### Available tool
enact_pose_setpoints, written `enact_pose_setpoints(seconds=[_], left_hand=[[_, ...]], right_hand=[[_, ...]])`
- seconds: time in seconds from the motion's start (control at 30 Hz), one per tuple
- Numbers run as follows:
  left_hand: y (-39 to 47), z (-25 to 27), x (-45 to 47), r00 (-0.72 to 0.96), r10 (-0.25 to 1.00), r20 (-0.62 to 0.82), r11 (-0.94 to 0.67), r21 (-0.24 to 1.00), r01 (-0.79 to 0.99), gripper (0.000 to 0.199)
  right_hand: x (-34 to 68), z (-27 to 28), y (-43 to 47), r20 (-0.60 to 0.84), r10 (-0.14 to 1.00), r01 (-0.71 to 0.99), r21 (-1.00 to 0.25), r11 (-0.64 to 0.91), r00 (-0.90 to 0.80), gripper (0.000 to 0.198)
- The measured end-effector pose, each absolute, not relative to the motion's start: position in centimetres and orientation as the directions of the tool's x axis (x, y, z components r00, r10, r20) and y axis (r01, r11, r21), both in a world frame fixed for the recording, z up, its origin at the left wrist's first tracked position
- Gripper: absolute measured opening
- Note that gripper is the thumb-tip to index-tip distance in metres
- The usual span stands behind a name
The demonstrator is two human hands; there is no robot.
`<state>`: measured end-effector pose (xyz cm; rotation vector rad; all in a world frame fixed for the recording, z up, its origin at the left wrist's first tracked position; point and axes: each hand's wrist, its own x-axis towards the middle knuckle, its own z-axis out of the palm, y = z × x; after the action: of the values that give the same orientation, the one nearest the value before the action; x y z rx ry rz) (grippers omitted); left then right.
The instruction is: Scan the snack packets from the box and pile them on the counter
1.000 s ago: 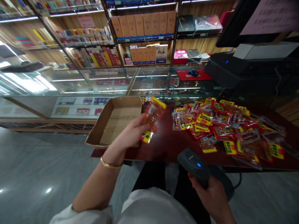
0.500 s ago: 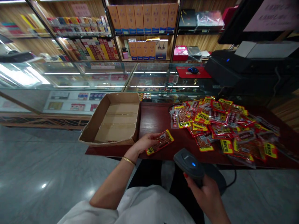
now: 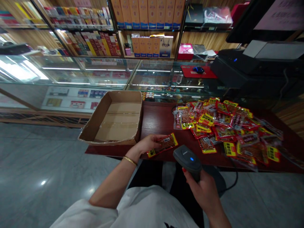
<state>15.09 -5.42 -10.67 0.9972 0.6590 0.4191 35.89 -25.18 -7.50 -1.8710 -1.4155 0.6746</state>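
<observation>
My left hand (image 3: 150, 144) is closed on a red and yellow snack packet (image 3: 167, 143) near the front edge of the dark red table (image 3: 155, 118). The packet's label side faces up, and my palm covers its left part. In my right hand (image 3: 203, 188) is a dark barcode scanner (image 3: 187, 159) with a blue light on top. Its head points toward the packet, a short gap away. Beyond the scanner to the right lies a heap of similar snack packets (image 3: 222, 122).
An open cardboard box (image 3: 122, 118) stands left of my left hand. Behind the table runs a glass display counter (image 3: 152, 76), with a mouse (image 3: 198, 69) on a red pad. A black machine (image 3: 256, 68) stands at the right. The scanner's cable (image 3: 235, 180) hangs beside my right hand.
My right hand has brought the scanner slightly left, closer to the packet. The left hand keeps its hold, and the packet is tilted a little. The whole view has shifted slightly.
</observation>
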Motion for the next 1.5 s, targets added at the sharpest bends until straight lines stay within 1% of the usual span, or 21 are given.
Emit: enact_pose_setpoints(seconds=[0.23, 0.37, 0.5, 0.73, 0.93, 1.03, 1.2, 1.3, 1.37, 1.43, 1.5], left_hand=[[-5.5, -10.6, 15.0, 0.725, 0.606, -0.327, 0.514, 0.857, -0.043, 0.071], [-5.4, -10.9, 15.0, 0.736, 0.599, -0.314, 0.506, 0.862, -0.044, 0.072], [-5.3, -10.9, 15.1, 0.742, 0.595, -0.308, 0.508, 0.86, -0.051, 0.071], [-5.3, -10.4, 15.1, 0.722, 0.614, -0.319, 0.469, 0.883, -0.009, 0.071], [-5.4, -9.8, 15.2, 0.678, 0.667, -0.309, 0.377, 0.925, 0.051, 0.064], [-5.4, -9.9, 15.1, 0.703, 0.64, -0.31, 0.416, 0.909, 0.022, 0.065], [-5.2, -10.5, 15.0, 0.733, 0.607, -0.306, 0.483, 0.875, -0.034, 0.069], [-5.3, -10.8, 14.9, 0.689, 0.632, -0.356, 0.516, 0.856, -0.031, 0.066], [-5.4, -11.0, 15.1, 0.621, 0.67, -0.406, 0.539, 0.842, -0.032, 0.064], [-5.3, -11.1, 16.0, 0.521, 0.738, -0.429, 0.533, 0.844, -0.061, 0.06], [-4.8, -11.0, 17.9, 0.425, 0.812, -0.401, 0.493, 0.86, -0.131, 0.052]], right_hand=[[35.9, -7.4, -25.5, 0.018, 0.959, 0.654, -0.735, -0.179, 0.283, 0.046], [35.8, -7.3, -25.7, 0.024, 0.951, 0.651, -0.735, -0.192, 0.308, 0.046], [35.9, -7.5, -25.8, 0.019, 0.959, 0.656, -0.734, -0.179, 0.282, 0.045], [36.6, -7.8, -26.4, 0.038, 0.964, 0.715, -0.678, -0.168, 0.263, 0.044], [37.1, -7.3, -27.2, 0.088, 0.958, 0.753, -0.64, -0.156, 0.274, 0.042], [37.4, -7.0, -27.5, 0.095, 0.965, 0.768, -0.626, -0.134, 0.245, 0.041], [37.1, -6.4, -27.4, 0.099, 0.963, 0.763, -0.633, -0.133, 0.25, 0.04], [36.8, -6.6, -27.0, 0.08, 0.956, 0.734, -0.66, -0.162, 0.283, 0.04], [36.8, -7.0, -26.7, 0.056, 0.942, 0.698, -0.686, -0.205, 0.331, 0.042], [36.9, -7.5, -26.5, 0.019, 0.926, 0.647, -0.72, -0.249, 0.378, 0.043], [37.0, -8.0, -26.6, -0.004, 0.907, 0.595, -0.754, -0.278, 0.42, 0.047]])
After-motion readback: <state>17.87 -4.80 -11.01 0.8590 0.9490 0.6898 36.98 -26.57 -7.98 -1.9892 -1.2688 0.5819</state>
